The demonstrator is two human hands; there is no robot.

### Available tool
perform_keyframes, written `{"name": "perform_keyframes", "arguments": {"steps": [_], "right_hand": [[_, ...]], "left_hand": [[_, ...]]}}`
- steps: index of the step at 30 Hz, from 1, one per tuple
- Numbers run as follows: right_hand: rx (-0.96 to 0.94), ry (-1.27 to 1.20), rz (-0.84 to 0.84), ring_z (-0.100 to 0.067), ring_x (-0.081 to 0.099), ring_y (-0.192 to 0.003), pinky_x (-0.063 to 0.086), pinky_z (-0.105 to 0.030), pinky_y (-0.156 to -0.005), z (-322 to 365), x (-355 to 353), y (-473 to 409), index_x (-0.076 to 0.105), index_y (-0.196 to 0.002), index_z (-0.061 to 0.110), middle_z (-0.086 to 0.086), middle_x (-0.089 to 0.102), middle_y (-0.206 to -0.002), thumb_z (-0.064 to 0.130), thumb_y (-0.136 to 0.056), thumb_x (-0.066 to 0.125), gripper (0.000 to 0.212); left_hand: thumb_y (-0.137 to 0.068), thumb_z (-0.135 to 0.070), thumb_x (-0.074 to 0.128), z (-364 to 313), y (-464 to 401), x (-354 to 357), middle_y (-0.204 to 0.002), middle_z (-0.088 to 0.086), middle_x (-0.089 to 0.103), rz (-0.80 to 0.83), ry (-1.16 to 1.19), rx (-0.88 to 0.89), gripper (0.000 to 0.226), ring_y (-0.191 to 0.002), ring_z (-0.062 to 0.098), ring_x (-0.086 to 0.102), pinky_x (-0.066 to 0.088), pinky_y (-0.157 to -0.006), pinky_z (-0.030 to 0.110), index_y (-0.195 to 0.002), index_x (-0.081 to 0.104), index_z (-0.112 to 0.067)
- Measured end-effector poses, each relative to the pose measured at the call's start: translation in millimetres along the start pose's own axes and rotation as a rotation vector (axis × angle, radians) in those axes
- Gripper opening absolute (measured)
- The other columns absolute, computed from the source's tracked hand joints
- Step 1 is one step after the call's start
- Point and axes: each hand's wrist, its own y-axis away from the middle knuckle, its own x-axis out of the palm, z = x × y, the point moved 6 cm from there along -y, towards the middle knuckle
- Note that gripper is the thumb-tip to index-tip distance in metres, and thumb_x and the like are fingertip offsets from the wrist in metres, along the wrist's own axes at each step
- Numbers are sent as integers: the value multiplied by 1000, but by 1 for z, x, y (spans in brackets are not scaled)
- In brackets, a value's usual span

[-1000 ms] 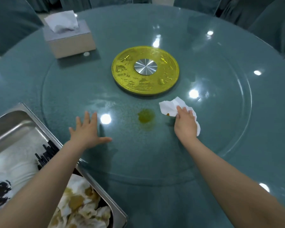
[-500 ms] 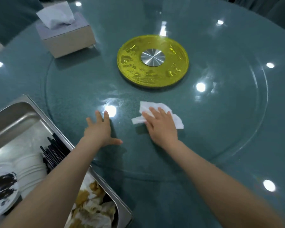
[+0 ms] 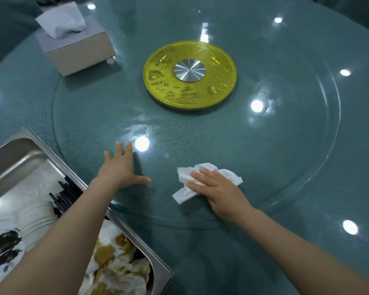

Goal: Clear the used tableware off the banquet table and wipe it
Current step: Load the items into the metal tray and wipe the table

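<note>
The right hand [image 3: 218,192] presses a crumpled white tissue [image 3: 200,179] flat onto the glass turntable [image 3: 264,145], fingers straight over it, paper showing beyond the fingertips and to the left. The left hand [image 3: 120,169] lies spread, palm down, beside it, holding nothing.

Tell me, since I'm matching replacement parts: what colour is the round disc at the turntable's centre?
The round embossed disc is gold-yellow with a brushed silver metal hub, seen in the head view.

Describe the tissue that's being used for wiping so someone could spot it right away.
On the round glass turntable, look at its near edge, well below the gold disc. The crumpled white tissue lies flat under the right hand; unlike the stained ones in the metal tray, it's clean.
</note>
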Motion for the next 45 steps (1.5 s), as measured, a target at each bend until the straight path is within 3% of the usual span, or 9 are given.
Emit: {"name": "perform_keyframes", "arguments": {"steps": [5,11,14,20,26,33,36,40,45], "right_hand": [[-16,35,-60,-46,52,-119,40,-56,-99,-21,-20,7,69,-112,3,-21,58,-127,-13,-82,49,39],[503,-48,-251,-30,20,-144,13,-22,-112,-81,-32,-36,51,-135,7,-14,34,-150,-16,-87,37,56],[630,-22,-241,-27,10,-146,14,-27,-112,-79,-26,-79,38,-144,17,-9,22,-157,-10,-84,40,65],[285,-63,-57,-28,10,-146,5,-28,-115,0,23,-115,44,-141,18,-10,18,-158,-2,-88,45,57],[45,-103,60,-37,31,-139,27,-47,-111,37,35,-61,60,-127,9,-15,42,-146,-13,-81,47,52],[127,-37,-29,-45,40,-130,44,-56,-97,6,8,-48,67,-117,4,-18,50,-137,-22,-73,47,55],[210,-53,-90,-43,31,-136,26,-41,-111,-2,1,-72,60,-125,1,-19,41,-144,-22,-75,38,60],[271,-96,-176,-28,21,-144,8,-17,-111,-11,-14,-139,50,-136,9,-9,29,-153,-20,-76,34,69],[348,-23,-164,-26,17,-144,19,-31,-113,-29,-16,-245,39,-144,15,-7,20,-158,-10,-86,35,62]], "left_hand": [[-59,-70,73,-2,3,1,-159,5,-19,-17,4,0,135,-144,45,-6,26,-111,55,-151,-17,-24],[-64,-68,71,-15,8,5,-158,9,-22,-12,-18,-4,133,-143,47,-6,27,-110,54,-150,-19,-20],[-67,-67,69,-18,9,8,-157,10,-25,6,-20,-18,132,-143,48,-8,27,-109,55,-149,-22,-19],[-67,-68,69,-15,5,9,-156,11,-26,12,-22,-4,132,-142,49,-8,24,-110,56,-149,-22,-18],[-65,-66,72,6,-5,1,-158,5,-24,11,0,20,132,-143,44,-10,20,-113,56,-149,-21,-24],[-60,-66,75,23,-13,-7,-157,2,-25,-2,19,34,136,-145,40,-11,18,-115,54,-149,-20,-27],[-61,-66,75,27,-18,-7,-157,3,-26,-5,15,46,136,-144,42,-11,19,-116,54,-149,-21,-26],[-62,-66,74,27,-20,-7,-157,2,-27,-19,21,67,135,-144,41,-12,20,-114,54,-148,-22,-26],[-62,-65,75,28,-20,-10,-157,2,-27,-28,28,72,135,-144,40,-12,19,-115,54,-148,-21,-26]]}}
